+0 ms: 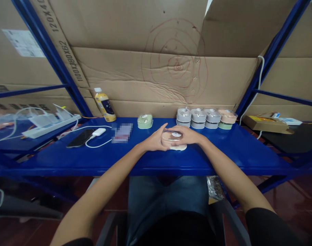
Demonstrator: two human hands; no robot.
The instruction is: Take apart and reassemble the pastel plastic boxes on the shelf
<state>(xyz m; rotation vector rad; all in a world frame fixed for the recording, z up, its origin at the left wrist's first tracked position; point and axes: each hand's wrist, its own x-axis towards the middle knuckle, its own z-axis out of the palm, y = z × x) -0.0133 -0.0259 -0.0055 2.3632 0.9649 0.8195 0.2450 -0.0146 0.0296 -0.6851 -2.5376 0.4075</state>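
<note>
Between my two hands is a small pink box with a clear lid, a round pale sticker on its top. My left hand wraps its left side, thumb raised along the upper edge. From the right, my right hand curls over the lid's far and right sides. A whitish flat edge shows under the box, just above the blue table. Behind my hands stands a green box of the same kind. To the right, grey boxes and a pink box on a green one stand in two-high stacks.
A yellow bottle with a white cap stands at the back left. Nearby lie a black phone, a white charger with a cable and a blurred-out item. Cardboard backs the table; blue posts rise at both sides.
</note>
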